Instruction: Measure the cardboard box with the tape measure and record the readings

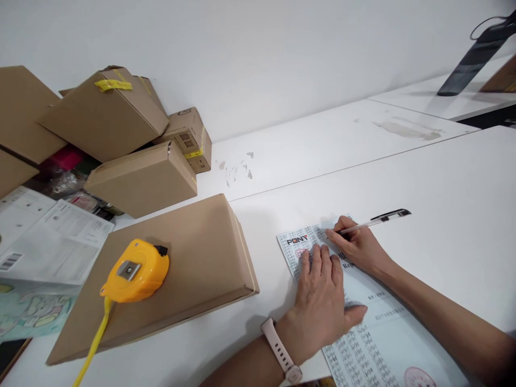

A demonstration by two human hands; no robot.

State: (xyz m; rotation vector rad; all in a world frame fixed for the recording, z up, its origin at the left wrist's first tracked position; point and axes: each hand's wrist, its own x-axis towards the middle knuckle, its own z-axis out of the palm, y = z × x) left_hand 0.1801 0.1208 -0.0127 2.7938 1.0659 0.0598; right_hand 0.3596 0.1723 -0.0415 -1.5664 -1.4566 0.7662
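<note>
A pale blue printed sheet [365,328] headed "PONY" lies on the white table, with rows of handwritten characters along its left side and top. My left hand [320,301] rests flat on it, fingers stretched out and thumb apart, a pink watch band on the wrist. Pinched in my right hand [360,244] is a clear pen [381,219] with a black clip, its tip at the sheet's upper part. To the left, an orange tape measure [139,269] sits on a flat cardboard box [197,242], its yellow tape hanging toward me.
Several cardboard boxes [108,113] are piled at the back left against the wall. White printed packaging [52,242] lies at the far left. A dark bottle [475,59] stands at the back right. A seam [322,176] crosses the white tabletop [443,183].
</note>
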